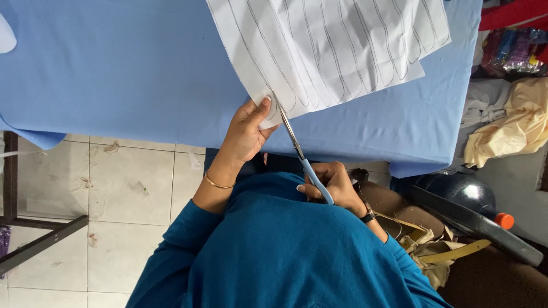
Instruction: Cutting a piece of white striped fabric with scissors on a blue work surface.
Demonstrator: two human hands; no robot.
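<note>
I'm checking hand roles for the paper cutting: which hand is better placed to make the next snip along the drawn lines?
Right, probably. The right hand grips the blue-handled scissors, blades at the white lined paper's edge; the left hand only pinches that paper.

Looking down, you see your left hand [246,130] pinching the lower corner of a white paper sheet [331,45] marked with long curved pencil lines. Your right hand [331,185] grips blue-handled scissors [301,155], whose blades reach up to the sheet's edge just beside your left thumb. The paper lies on blue cloth [125,68] spread over a table. A gold bangle [218,182] circles your left wrist, a dark watch [368,215] your right. Pale floor tiles [114,188] show below.
</note>
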